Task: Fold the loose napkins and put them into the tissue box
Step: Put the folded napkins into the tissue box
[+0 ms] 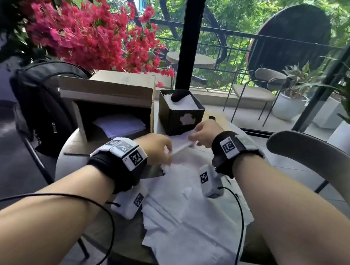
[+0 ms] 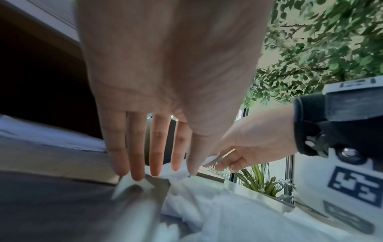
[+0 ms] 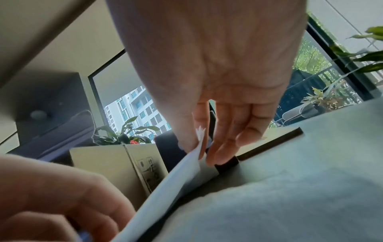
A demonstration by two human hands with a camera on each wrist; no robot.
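A white napkin (image 1: pixel 182 144) is stretched as a folded strip between both hands, just in front of the black tissue box (image 1: pixel 180 113). My left hand (image 1: pixel 166 153) pinches its near left end. My right hand (image 1: pixel 193 138) pinches the far end, the sheet (image 3: pixel 178 176) caught between thumb and fingers (image 3: pixel 217 152). In the left wrist view my fingers (image 2: pixel 136 163) point straight down onto the napkin's edge (image 2: pixel 179 175). The tissue box holds white napkins with a dark weight on top. Loose napkins (image 1: pixel 193 223) lie spread over the table below my wrists.
An open cardboard box (image 1: pixel 111 101) with more white sheets stands left of the tissue box, a black backpack (image 1: pixel 40 103) beside it. A grey chair back (image 1: pixel 322 158) curves at the right. Red flowers (image 1: pixel 89 32) hang behind the boxes. Cables trail from both wrists.
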